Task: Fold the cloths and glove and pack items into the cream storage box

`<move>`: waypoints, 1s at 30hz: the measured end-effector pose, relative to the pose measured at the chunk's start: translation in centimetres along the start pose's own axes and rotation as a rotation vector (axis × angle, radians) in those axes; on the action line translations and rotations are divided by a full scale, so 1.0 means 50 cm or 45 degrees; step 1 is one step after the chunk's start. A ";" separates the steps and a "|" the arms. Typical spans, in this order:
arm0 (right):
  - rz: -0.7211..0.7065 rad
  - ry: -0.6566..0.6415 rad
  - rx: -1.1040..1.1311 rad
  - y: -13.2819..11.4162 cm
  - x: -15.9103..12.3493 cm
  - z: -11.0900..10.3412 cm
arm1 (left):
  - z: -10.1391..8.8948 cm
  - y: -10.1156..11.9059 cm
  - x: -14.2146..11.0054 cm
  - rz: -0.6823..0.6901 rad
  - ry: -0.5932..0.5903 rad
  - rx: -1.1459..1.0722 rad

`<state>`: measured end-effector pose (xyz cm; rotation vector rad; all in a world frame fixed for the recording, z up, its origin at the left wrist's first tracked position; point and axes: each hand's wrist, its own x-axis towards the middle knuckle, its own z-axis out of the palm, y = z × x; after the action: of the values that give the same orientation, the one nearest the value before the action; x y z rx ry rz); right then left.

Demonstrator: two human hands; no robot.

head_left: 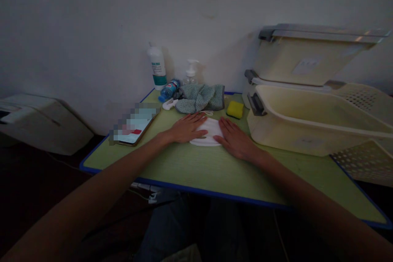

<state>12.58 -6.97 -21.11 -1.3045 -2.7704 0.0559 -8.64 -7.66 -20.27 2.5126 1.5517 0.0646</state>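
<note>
We're resting both palms on the cloth (209,136), which is lying white and flattish between our hands on the table (190,172). Left hand (188,128): open, fingers extended, covering the cloth's left side, gripping nothing. Right hand (233,138): also open, fingers angling inward over its right edge, gripping nothing. A thin cord (208,113) is lying just beyond the left fingertips; we're not able to tell if it's joined on.

For a good result, we should be pressing evenly with both hands, spreading outward from the middle, and be keeping fingers flat so nothing is bunching. One hand should be anchoring while the other is smoothing; otherwise the cloth could be sliding or creasing, we judge.

Around: the towel (199,97) is lying beyond the left hand, the sponge (235,109) is sitting just beyond the right, the phone (139,125) is lying left of the left hand, the basin (302,135) is standing right of the right.
</note>
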 end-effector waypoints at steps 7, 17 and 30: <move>-0.047 0.051 0.021 0.009 0.001 0.007 | -0.016 -0.011 0.006 0.038 -0.040 -0.229; -0.068 0.053 0.061 0.014 -0.006 -0.001 | 0.012 0.003 -0.014 0.461 0.711 -0.166; -0.514 0.382 0.282 0.013 -0.035 -0.043 | 0.009 -0.007 -0.059 0.870 0.495 -0.225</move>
<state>14.37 -7.90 -19.10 -0.6293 -2.6163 0.1262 -10.22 -10.18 -20.57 2.8603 0.6554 0.7796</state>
